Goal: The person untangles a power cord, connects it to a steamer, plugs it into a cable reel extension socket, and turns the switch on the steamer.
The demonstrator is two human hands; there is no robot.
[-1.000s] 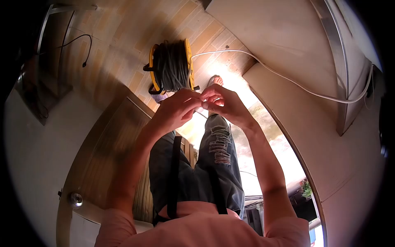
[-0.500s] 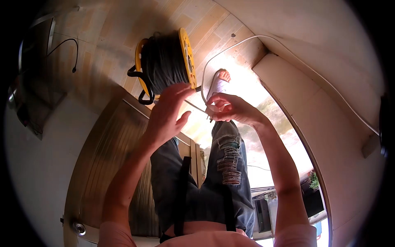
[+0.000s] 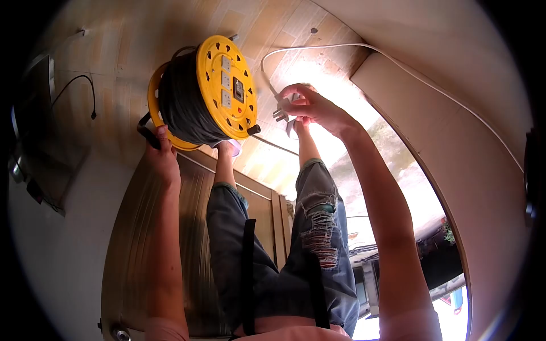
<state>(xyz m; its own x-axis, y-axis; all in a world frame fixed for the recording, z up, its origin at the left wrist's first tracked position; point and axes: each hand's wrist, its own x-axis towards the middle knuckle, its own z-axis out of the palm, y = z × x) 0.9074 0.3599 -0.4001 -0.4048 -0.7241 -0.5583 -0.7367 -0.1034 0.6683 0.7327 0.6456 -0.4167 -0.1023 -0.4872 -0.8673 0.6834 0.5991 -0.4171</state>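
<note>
A cable reel (image 3: 230, 85) with yellow side discs and black cable wound between them is at the upper middle. White sockets and a switch show on its right disc. My left hand (image 3: 165, 156) is closed on the reel's black handle (image 3: 149, 131) at the lower left. In my right hand (image 3: 318, 111), thumb and fingers pinch a white power plug (image 3: 280, 113), its metal prongs pointing left. From the plug a white cord (image 3: 392, 55) loops up and runs right along the wall. The plug is apart from the reel's sockets.
A brown door (image 3: 153, 227) stands at the lower left, a bright doorway (image 3: 375, 165) on the right. My legs in jeans (image 3: 327, 227) are below. A black cord (image 3: 92, 99) hangs at the left, and tiles (image 3: 133, 51) cover the floor.
My left hand has gone from open, in front of the reel, to its handle. The reel has turned so its socket face shows. My right hand moved slightly up with the plug.
</note>
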